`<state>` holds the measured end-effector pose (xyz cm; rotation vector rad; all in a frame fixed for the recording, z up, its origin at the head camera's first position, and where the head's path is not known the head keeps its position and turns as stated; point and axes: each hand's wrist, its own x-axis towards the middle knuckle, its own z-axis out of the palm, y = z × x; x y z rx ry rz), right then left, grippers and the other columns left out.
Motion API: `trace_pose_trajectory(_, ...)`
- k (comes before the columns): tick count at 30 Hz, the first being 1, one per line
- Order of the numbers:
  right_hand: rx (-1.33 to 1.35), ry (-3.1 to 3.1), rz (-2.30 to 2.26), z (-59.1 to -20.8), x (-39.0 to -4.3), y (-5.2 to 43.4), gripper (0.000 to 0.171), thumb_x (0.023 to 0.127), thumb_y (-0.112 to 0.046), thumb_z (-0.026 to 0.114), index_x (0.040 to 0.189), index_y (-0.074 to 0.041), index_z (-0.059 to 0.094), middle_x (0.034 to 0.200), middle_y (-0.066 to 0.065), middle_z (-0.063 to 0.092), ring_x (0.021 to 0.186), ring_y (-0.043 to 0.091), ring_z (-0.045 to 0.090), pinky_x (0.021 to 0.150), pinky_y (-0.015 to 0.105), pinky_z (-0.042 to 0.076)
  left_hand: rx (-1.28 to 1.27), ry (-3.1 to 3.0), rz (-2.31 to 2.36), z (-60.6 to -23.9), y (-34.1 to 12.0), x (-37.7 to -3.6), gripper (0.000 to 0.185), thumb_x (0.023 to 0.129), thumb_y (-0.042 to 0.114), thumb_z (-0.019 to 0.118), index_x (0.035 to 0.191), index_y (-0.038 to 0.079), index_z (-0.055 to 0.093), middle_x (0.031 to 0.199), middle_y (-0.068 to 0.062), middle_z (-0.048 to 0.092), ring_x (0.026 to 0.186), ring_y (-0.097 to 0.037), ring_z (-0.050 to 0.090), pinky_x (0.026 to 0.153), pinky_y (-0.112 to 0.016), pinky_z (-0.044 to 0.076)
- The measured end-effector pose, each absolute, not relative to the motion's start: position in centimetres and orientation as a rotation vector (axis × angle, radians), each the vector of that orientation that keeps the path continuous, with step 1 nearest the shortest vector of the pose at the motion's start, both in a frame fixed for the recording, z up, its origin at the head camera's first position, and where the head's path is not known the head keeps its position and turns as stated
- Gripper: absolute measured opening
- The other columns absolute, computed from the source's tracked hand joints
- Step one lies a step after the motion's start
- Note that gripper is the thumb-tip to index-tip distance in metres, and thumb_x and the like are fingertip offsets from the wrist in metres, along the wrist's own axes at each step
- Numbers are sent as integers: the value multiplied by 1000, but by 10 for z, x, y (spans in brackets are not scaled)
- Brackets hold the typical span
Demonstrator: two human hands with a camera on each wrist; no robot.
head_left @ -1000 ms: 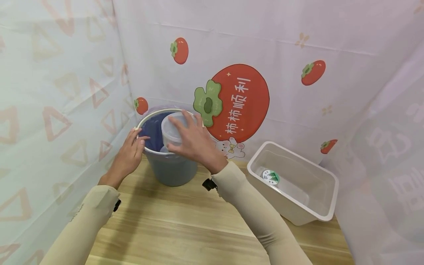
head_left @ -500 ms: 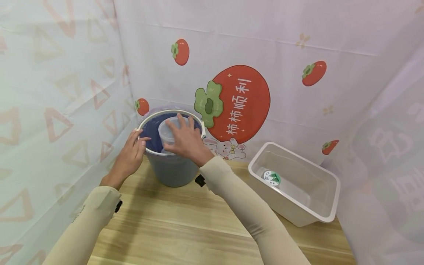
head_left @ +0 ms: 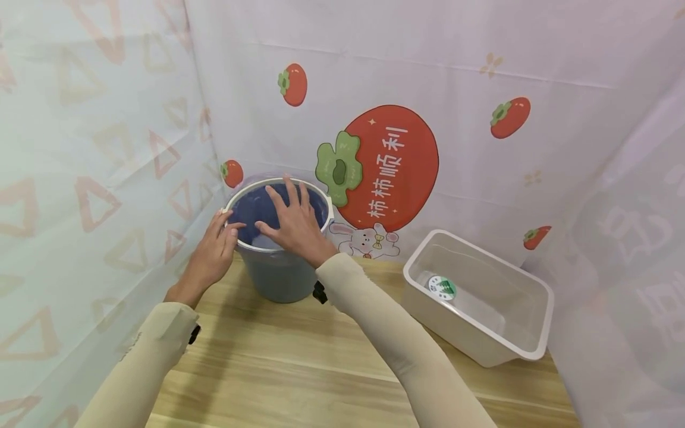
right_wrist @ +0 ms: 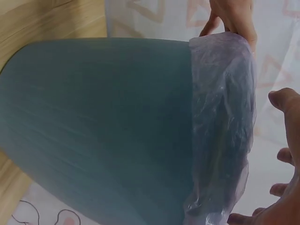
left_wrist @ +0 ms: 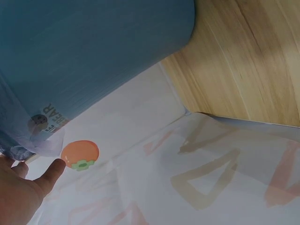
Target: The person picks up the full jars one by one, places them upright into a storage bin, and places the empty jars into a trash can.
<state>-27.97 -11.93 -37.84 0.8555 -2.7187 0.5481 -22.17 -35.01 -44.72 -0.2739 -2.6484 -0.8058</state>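
A blue-grey trash can (head_left: 280,279) with a pale rim and a clear plastic liner (right_wrist: 222,122) stands upright at the back left. My left hand (head_left: 214,249) holds its rim at the left, fingers over the edge and thumb outside. My right hand (head_left: 297,226) is above the can's opening, fingers spread, with nothing in its grasp. In the right wrist view, the right hand's fingers are apart from the liner. The round translucent container is not distinguishable now; a pale patch shows low inside the can, and I cannot tell what it is.
A beige rectangular bin (head_left: 476,297) with a round green-and-white sticker (head_left: 442,287) stands at the right of the wooden table (head_left: 289,368). White printed cloth (head_left: 257,119) walls in the back and both sides, close to the can.
My right hand lowered the round translucent container into the trash can and let go of it. Its fingers have spread and the container has gone from the grasp. My left hand stays on the rim.
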Motion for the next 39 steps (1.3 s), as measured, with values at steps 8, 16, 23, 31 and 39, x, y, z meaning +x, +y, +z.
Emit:
trace_pose_trajectory(8, 874, -2738, 357, -378, -283, -110, 80, 105, -67, 58, 172, -30, 35, 183, 11, 16, 168, 44, 18, 132, 61, 32, -292, -2634, -796, -447, -353, -225, 55, 120, 30, 29, 140, -5, 67, 173, -27, 32, 167, -51, 14, 134, -66, 16)
trace_pose_trajectory(16, 897, -2808, 328, -381, -284, -97, 79, 105, -69, 55, 172, -33, 33, 181, 9, 25, 168, 41, 21, 134, 62, 26, -303, -2654, -784, -446, -358, -227, 55, 120, 31, 30, 139, -4, 68, 173, -27, 32, 167, -52, 15, 133, -68, 18)
trace_pose_trajectory(23, 900, -2836, 349, -387, -282, -83, 76, 105, -67, 56, 170, -33, 37, 180, 7, 29, 167, 38, 23, 134, 62, 22, -280, -2723, -749, -441, -364, -225, 55, 119, 36, 30, 140, 2, 68, 175, -24, 31, 168, -47, 15, 127, -75, 24)
trace_pose_trajectory(31, 892, -2818, 400, -393, -280, -69, 76, 105, -65, 58, 170, -32, 39, 179, 9, 31, 167, 40, 24, 134, 64, 23, -286, -2738, -675, -435, -367, -224, 54, 119, 36, 28, 145, 7, 65, 176, -22, 30, 167, -48, 18, 117, -83, 30)
trace_pose_trajectory(39, 851, -2802, 406, -396, -275, -46, 77, 104, -66, 60, 169, -30, 40, 178, 10, 33, 166, 42, 26, 132, 65, 26, -253, -2761, -641, -427, -358, -220, 56, 119, 40, 24, 155, 13, 59, 177, -23, 26, 165, -49, 21, 113, -84, 27)
